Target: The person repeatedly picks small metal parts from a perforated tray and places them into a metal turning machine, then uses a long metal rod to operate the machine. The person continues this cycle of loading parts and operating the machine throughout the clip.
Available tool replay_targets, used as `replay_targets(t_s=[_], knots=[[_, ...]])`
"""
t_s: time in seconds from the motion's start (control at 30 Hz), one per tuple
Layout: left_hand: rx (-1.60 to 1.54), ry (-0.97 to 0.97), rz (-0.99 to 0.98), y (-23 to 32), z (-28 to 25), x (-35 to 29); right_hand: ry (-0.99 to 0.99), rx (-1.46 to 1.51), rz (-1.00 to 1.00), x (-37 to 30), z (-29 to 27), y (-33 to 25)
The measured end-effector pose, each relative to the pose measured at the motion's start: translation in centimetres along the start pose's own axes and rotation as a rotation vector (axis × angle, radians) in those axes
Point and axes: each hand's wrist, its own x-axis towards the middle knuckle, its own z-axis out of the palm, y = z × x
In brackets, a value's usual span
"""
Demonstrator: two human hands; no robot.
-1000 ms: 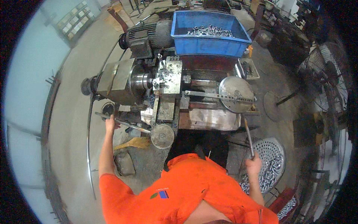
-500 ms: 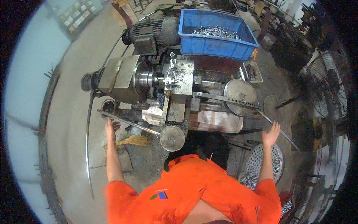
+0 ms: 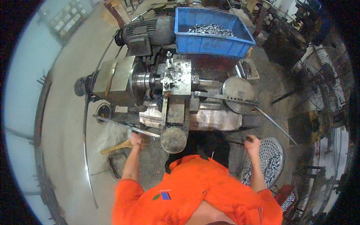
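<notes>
Fingers of the right hand (image 3: 254, 144) curl narrow near a perforated grey basket (image 3: 268, 145); the left hand (image 3: 136, 140) blurs beside a smooth rod (image 3: 148, 132); any hold, I cannot tell.

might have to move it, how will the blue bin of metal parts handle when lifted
The blue bin is probably heavy, since many small metal parts lie in it. Its walls hold a boxy shape, so it should stay fairly stiff. The parts lie loose in a heap, so they may slide if it tilts.
</notes>
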Motion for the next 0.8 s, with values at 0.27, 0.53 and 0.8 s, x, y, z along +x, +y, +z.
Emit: replay_targets(t_s=[0.27,0.53,0.8], knots=[[0.103,-0.471,-0.039,3.7,-11.6,1.6,0.059,0.008,-0.136,5.1,-3.4,-8.3],[-0.379,-0.501,-0.089,-1.9,-17.5,2.4,-0.176,0.212,-0.651,12.8,2.4,-25.1],[-0.170,0.262,-0.238,-5.6,-38.5,-0.5,-0.203,0.248,-0.896,18.4,11.4,-37.5]])
